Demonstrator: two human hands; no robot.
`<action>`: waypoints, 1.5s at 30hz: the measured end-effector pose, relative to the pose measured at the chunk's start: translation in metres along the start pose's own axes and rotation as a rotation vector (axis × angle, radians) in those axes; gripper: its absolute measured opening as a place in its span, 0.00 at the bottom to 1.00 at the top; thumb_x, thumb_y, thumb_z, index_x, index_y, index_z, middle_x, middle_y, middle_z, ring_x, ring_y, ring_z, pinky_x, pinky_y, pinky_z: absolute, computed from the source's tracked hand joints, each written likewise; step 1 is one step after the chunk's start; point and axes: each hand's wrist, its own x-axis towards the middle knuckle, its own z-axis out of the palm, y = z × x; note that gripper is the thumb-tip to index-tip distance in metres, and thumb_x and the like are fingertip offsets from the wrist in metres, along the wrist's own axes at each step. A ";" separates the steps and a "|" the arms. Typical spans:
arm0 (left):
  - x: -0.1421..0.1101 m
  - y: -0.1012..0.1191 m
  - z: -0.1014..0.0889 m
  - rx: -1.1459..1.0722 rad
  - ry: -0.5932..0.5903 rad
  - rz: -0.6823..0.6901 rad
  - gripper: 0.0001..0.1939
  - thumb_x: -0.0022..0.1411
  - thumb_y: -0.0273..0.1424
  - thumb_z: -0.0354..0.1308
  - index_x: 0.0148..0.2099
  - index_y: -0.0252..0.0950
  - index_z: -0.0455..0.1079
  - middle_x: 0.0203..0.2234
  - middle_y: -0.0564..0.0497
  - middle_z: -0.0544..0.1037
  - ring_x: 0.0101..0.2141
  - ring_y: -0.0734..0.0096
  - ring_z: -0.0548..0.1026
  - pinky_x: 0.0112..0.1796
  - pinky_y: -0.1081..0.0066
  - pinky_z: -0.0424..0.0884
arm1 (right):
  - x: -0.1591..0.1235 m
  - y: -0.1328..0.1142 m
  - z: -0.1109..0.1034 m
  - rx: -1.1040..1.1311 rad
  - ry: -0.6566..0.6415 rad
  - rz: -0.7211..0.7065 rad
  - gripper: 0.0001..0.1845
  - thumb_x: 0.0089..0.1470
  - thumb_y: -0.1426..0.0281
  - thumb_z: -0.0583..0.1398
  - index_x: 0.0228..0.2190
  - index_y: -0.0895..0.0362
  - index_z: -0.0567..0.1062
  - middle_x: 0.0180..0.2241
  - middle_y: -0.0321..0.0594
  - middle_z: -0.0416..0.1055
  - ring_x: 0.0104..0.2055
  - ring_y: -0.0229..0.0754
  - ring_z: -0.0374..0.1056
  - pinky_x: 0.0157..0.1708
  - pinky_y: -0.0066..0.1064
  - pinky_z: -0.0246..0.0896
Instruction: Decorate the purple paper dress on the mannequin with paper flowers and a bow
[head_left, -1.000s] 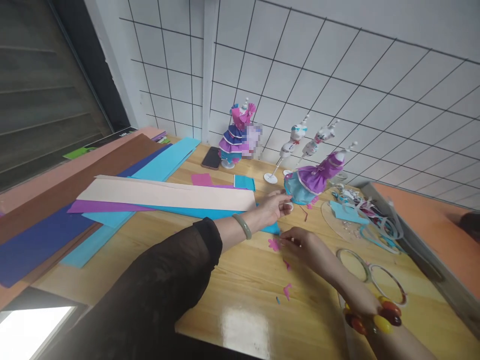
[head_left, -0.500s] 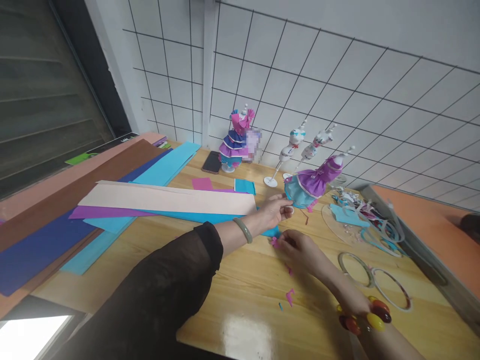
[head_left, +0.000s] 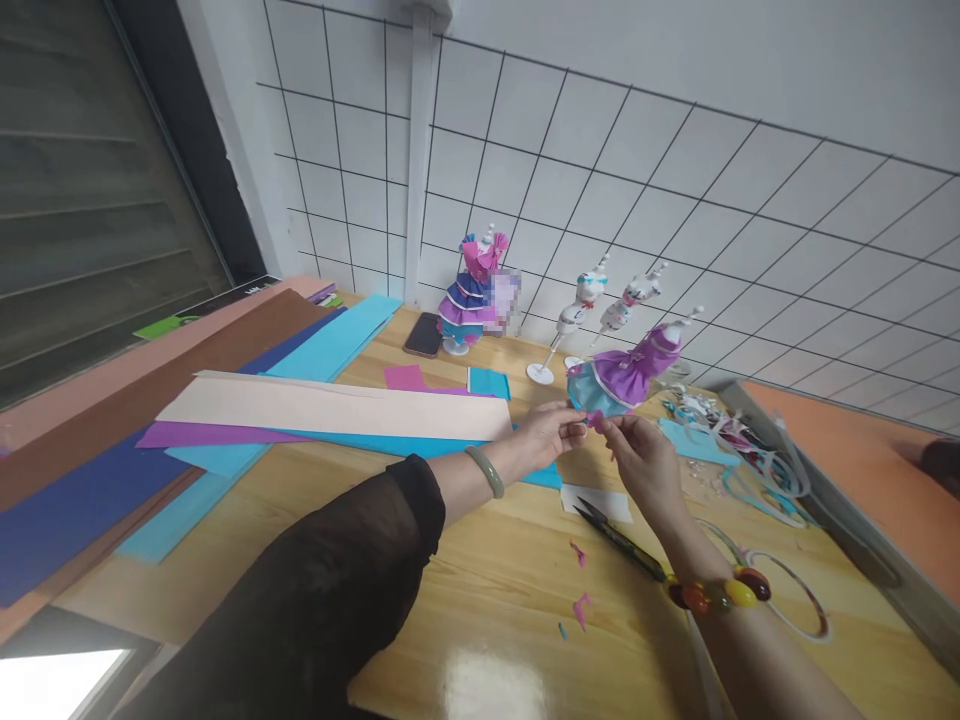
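A small mannequin in a purple and light-blue paper dress (head_left: 636, 375) leans over to the right. My left hand (head_left: 553, 433), a green bangle on its wrist, is closed on the lower end of this mannequin, by the blue hem; its exact hold is partly hidden. Between finger and thumb my right hand (head_left: 646, 465) pinches a small pink paper piece (head_left: 596, 420) against the hem. Below my hands lie black-bladed scissors (head_left: 622, 541), their tips over a white paper slip (head_left: 600, 502). Pink paper scraps (head_left: 580, 608) are scattered nearer me.
Long paper strips in pink, brown and blue (head_left: 292, 355) cover the left side. Behind stand a dressed mannequin (head_left: 469, 300), two bare white mannequins (head_left: 574, 318) and a phone (head_left: 424, 334). Ribbon rolls (head_left: 780, 465) and tape rings (head_left: 795, 590) lie right, beside a grey ledge (head_left: 847, 510).
My right hand has moved up from the tabletop to the dress hem, bringing the pink piece with it. The scissors and white slip have come into view. My left hand stays at the hem.
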 end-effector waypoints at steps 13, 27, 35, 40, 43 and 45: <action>-0.001 0.002 0.002 -0.017 0.074 -0.016 0.04 0.52 0.22 0.59 0.29 0.30 0.65 0.24 0.49 0.72 0.25 0.79 0.69 0.32 0.73 0.65 | -0.003 0.002 0.002 0.062 0.028 0.030 0.19 0.48 0.53 0.58 0.30 0.58 0.71 0.24 0.38 0.67 0.23 0.37 0.60 0.23 0.29 0.55; 0.000 0.001 0.001 -0.019 0.078 -0.018 0.07 0.50 0.23 0.61 0.29 0.30 0.65 0.22 0.51 0.71 0.23 0.81 0.68 0.30 0.75 0.64 | -0.005 -0.002 0.009 0.315 0.051 0.087 0.23 0.40 0.56 0.65 0.35 0.56 0.69 0.29 0.39 0.70 0.29 0.39 0.66 0.32 0.35 0.63; 0.000 0.002 0.000 -0.017 0.060 -0.013 0.07 0.49 0.23 0.61 0.30 0.31 0.64 0.23 0.50 0.71 0.24 0.80 0.68 0.30 0.75 0.64 | -0.011 -0.002 0.010 0.336 0.059 0.062 0.17 0.42 0.60 0.65 0.34 0.55 0.72 0.29 0.37 0.69 0.30 0.37 0.65 0.34 0.33 0.61; -0.001 0.003 0.002 0.004 0.066 -0.015 0.09 0.48 0.27 0.62 0.32 0.32 0.65 0.24 0.51 0.71 0.24 0.80 0.68 0.30 0.73 0.64 | -0.014 -0.001 0.006 0.378 0.115 0.182 0.16 0.42 0.59 0.64 0.33 0.55 0.73 0.30 0.37 0.69 0.28 0.36 0.64 0.30 0.30 0.60; -0.003 0.002 0.003 0.057 0.043 0.024 0.14 0.45 0.29 0.65 0.33 0.33 0.65 0.24 0.53 0.70 0.23 0.81 0.67 0.29 0.74 0.63 | -0.012 0.003 0.005 0.429 0.075 0.328 0.17 0.40 0.57 0.65 0.28 0.57 0.74 0.27 0.38 0.69 0.25 0.35 0.62 0.23 0.27 0.57; -0.004 0.000 0.003 0.100 0.015 0.058 0.17 0.42 0.29 0.67 0.34 0.33 0.65 0.25 0.54 0.70 0.24 0.82 0.67 0.30 0.74 0.62 | -0.011 0.004 0.005 0.474 0.016 0.387 0.17 0.40 0.56 0.65 0.24 0.58 0.73 0.24 0.39 0.68 0.23 0.35 0.62 0.21 0.26 0.57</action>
